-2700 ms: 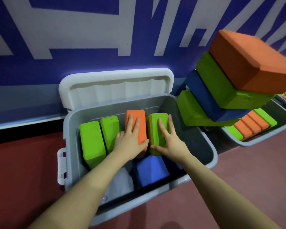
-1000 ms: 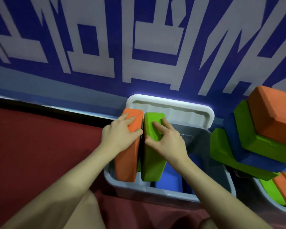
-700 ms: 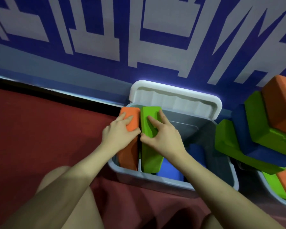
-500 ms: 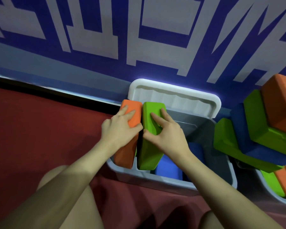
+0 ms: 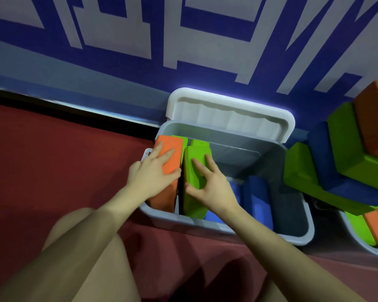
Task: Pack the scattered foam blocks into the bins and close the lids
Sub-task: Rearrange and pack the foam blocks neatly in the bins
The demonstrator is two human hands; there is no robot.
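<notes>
Both blocks now lean further left in the gray bin (image 5: 301, 234). Left hand (image 5: 153, 173) presses flat-fingered on the orange block (image 5: 169, 155); right hand (image 5: 210, 184) clasps the green block (image 5: 193, 158). Better to push them upright together, snug against the wall.

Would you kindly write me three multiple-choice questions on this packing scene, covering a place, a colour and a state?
1. Where does the pile of loose blocks sit?
A. right of the open bin
B. left of it
C. inside it

2. What colour is the block under the left hand?
A. blue
B. orange
C. green

3. How is the white lid?
A. shut on the bin
C. lying flat on the floor
B. swung open against the wall

Answers:
1 A: the pile leans beside the grey bin, on its right.
2 B: the fingers lie on the orange block; the right hand holds the green block.
3 B: the lid stands up behind the bin.
</notes>
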